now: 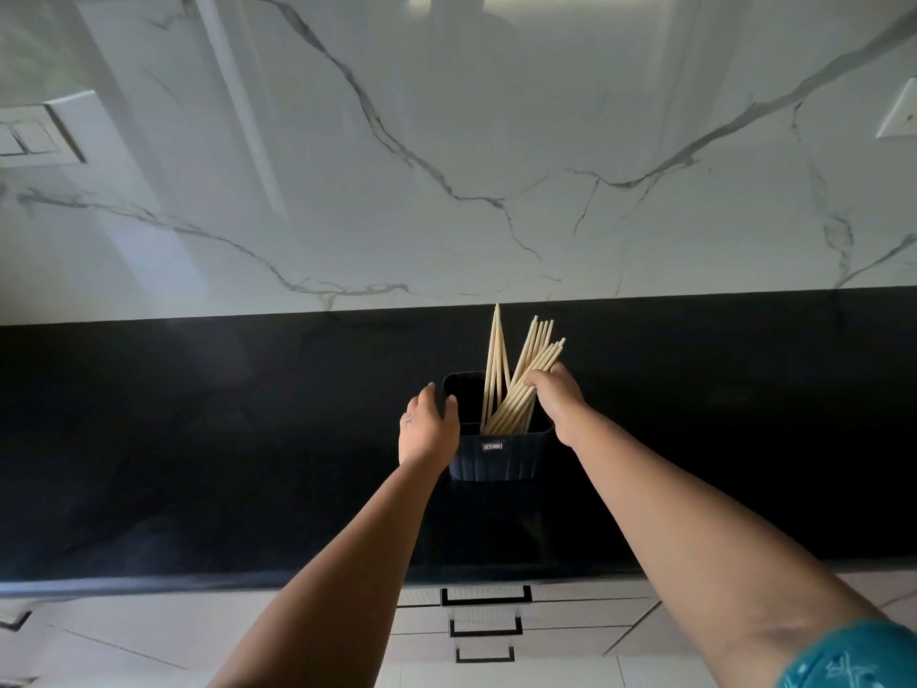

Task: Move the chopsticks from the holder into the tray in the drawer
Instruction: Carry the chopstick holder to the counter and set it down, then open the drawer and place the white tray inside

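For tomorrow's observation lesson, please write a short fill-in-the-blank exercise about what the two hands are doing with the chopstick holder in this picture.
1. The left hand steadies the dark holder by its ____ side.
2. The right hand closes around a bundle of ____ leaning to the right.
3. The holder stands on a ____ countertop.
4. Every drawer below the counter is ____.

Missing words: left; chopsticks; black; closed
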Motion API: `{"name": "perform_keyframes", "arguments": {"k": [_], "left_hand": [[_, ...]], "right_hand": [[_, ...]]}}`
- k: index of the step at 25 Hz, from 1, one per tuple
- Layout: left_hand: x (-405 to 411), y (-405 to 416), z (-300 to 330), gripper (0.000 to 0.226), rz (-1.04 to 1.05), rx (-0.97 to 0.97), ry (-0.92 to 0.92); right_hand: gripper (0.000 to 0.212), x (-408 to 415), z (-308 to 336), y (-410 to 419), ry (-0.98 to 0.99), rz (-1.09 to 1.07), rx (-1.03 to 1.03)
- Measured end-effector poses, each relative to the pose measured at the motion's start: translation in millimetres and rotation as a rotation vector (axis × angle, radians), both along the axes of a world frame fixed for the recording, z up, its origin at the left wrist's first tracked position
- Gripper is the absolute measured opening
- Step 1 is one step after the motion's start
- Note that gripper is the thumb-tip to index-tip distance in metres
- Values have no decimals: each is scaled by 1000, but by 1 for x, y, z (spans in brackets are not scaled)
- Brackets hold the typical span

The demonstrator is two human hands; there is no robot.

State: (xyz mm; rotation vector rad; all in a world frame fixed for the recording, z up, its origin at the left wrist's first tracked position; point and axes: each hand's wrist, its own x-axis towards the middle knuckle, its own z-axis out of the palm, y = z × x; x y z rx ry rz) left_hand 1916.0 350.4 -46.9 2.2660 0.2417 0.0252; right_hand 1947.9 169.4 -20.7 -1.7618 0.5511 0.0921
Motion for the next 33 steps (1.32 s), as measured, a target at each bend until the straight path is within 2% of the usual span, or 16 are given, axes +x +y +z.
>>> {"name": "perform_keyframes", "arguments": {"k": [3,6,8,10,12,15,18,20,23,25,27,28,30,31,33], "left_hand": [[5,-5,5,59,-73,151,12],[11,-13,11,73,-73,371,-62],[18,-24,17,80,-168,418,-93],[25,-34,22,82,-196,420,-75],[30,-37,24,80,-117,397,-46],[36,-32,24,73,-45,304,-14],[28,-25,24,70,-19,184,-61],[9,-16,18,68,-3,150,-149],[-43,7,-2,50,-18,243,-417],[-88,14,-24,31,-151,276,-667],[-135,11,-53,14,-466,253,-764],[-160,8,-70,9,-622,247,-706],[-198,8,-102,7,-805,273,-444],[-209,12,-117,14,-832,336,-259],[-213,19,-143,43,-836,522,53]], "right_hand": [[41,12,11,7,-42,65,-95],[45,16,14,18,-143,190,-314],[54,17,12,20,-221,263,-443],[62,17,9,16,-250,282,-547],[65,15,4,8,-236,256,-609],[67,13,-4,-4,-164,254,-595],[60,1,-7,-13,-173,179,-497],[50,-20,-11,-16,-232,74,-463],[25,-80,-31,-15,-562,-63,-679],[12,-129,-53,-3,-784,93,-798],[8,-177,-85,13,-834,401,-809],[8,-199,-104,20,-794,535,-796],[13,-233,-138,26,-594,738,-783],[17,-242,-151,25,-431,806,-803],[35,-240,-167,23,-172,876,-871]]}}
